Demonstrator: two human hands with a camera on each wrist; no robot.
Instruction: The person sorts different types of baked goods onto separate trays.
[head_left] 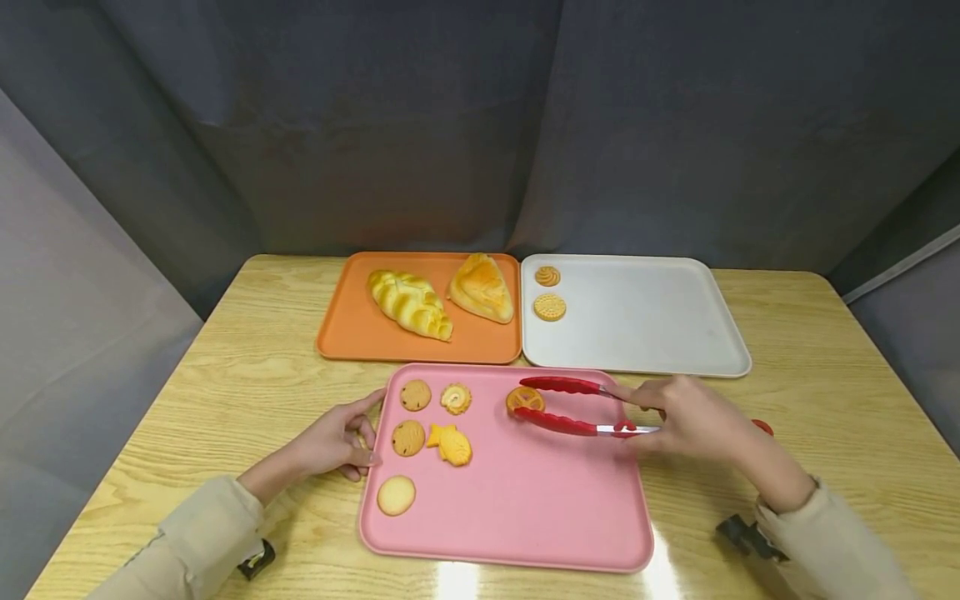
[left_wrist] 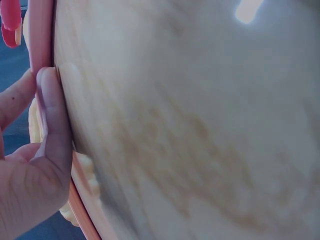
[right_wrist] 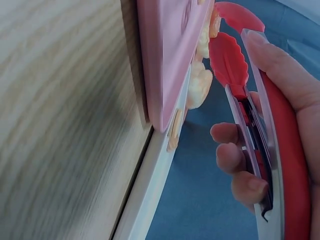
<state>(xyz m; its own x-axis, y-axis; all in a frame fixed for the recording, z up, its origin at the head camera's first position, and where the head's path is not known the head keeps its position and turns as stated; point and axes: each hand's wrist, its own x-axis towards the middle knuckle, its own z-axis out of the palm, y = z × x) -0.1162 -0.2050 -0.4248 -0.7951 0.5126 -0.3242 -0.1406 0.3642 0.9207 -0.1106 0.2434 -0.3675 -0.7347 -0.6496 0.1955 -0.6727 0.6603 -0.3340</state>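
From my remote seat I count, left to right: on the orange tray (head_left: 352, 321), a braided bread (head_left: 411, 304) and a triangular pastry (head_left: 482, 290) lie side by side; on the left part of the pink tray (head_left: 525, 508) sit two speckled cookies (head_left: 408, 437) and a plain biscuit (head_left: 396, 496) in a column, with a scalloped cookie (head_left: 456, 398) and a fish cookie (head_left: 453, 446) beside them; farther right there lies the pretzel cookie (head_left: 525, 400), the piece being worked on; on the white tray (head_left: 645, 317), a swirl cookie (head_left: 547, 276) and a round biscuit (head_left: 550, 307) sit near its left edge; I judge the work partly done, two cookies looking placed on the white tray and six pieces left on the pink one (my estimate, from where things lie).

As for pose, the left hand (head_left: 330, 437) pinches the pink tray's left rim, its forearm angled in over the tabletop (head_left: 247, 367); the right hand (head_left: 690, 412), by the tray's right edge, grasps the tongs (head_left: 558, 423), tips pointing left; these are spread, one tip on either side of the pretzel cookie, though I cannot tell whether either touches it.
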